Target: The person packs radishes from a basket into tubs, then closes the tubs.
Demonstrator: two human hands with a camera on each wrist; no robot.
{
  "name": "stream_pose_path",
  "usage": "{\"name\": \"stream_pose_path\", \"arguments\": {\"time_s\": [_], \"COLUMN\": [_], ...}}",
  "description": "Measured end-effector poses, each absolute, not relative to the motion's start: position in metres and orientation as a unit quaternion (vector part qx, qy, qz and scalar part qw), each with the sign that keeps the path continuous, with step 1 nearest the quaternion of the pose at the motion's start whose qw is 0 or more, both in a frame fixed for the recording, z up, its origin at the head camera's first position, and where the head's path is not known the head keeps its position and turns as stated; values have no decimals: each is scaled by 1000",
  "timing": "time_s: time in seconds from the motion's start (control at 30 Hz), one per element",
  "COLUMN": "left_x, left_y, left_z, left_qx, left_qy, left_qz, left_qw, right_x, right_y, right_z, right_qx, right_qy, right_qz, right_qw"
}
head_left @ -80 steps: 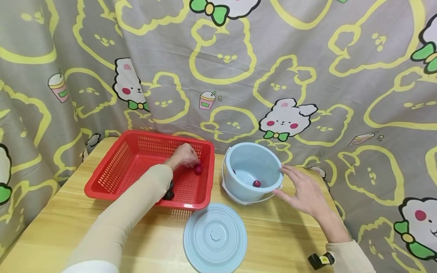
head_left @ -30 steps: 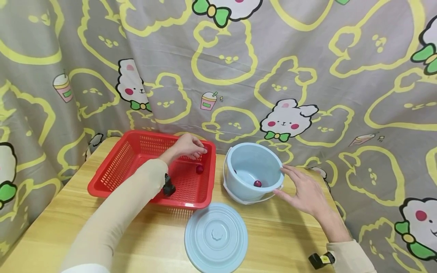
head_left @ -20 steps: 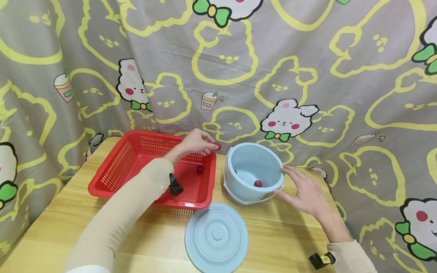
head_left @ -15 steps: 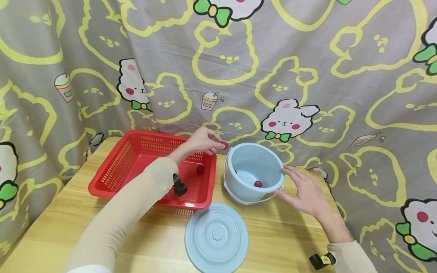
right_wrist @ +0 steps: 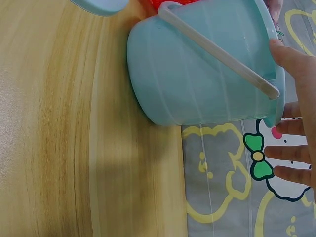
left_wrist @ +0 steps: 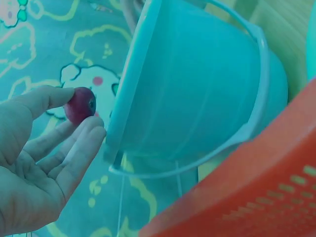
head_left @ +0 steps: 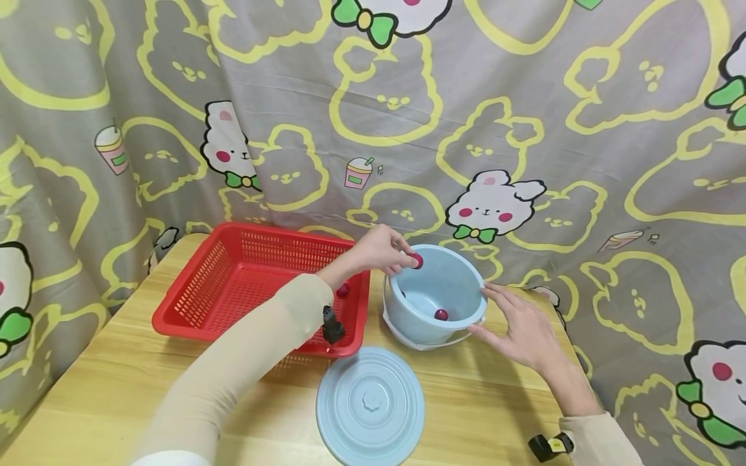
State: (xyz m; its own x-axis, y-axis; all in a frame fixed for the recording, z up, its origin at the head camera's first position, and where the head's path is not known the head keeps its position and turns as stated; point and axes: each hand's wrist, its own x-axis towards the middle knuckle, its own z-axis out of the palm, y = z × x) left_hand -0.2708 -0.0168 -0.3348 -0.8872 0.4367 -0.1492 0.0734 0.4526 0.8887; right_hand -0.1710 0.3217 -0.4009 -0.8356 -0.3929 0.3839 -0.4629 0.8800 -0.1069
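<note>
My left hand [head_left: 381, 251] pinches a small dark red, plum-like fruit [head_left: 417, 261] between thumb and fingertips, over the left rim of a light blue bucket [head_left: 408, 321]. The left wrist view shows the held fruit [left_wrist: 81, 105] beside the bucket's mouth, a small dark mark on its end. On the bucket's right, my right hand [head_left: 519, 327] rests thumb and fingertips against the rim, its fingers extended and spread. Inside the bucket lies another dark red fruit [head_left: 441, 314], and a further one barely shows at the inner left. One more fruit [head_left: 342, 290] lies in the red basket [head_left: 192, 285].
A round light blue lid [head_left: 371, 404] lies on the wooden table [head_left: 466, 408] in front of the bucket. The bucket's handle [right_wrist: 222, 57] hangs down along its side. A patterned curtain [head_left: 396, 162] closes off the back and right.
My left hand has taken a fruit from the basket and carried it right, over the basket's edge, to the bucket's rim. My right hand has stayed at the bucket.
</note>
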Motion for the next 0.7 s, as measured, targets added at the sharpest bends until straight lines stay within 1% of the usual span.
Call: {"name": "stream_pose_path", "arguments": {"time_s": [0.17, 0.33, 0.57, 0.7], "left_x": [-269, -269, -271, -270], "left_y": [-3, 2, -7, -16], "left_z": [-337, -339, -341, -340], "left_qx": [167, 175, 176, 174], "left_qy": [841, 840, 829, 822], "left_qz": [477, 472, 496, 508], "left_qw": [193, 203, 190, 191], "right_x": [-171, -171, -171, -171], "right_y": [322, 322, 323, 323], "right_z": [-401, -402, -402, -402], "right_qx": [224, 222, 221, 222], "right_qy": [-953, -953, -953, -953], "right_qz": [97, 97, 95, 96], "right_qw": [181, 182, 182, 183]}}
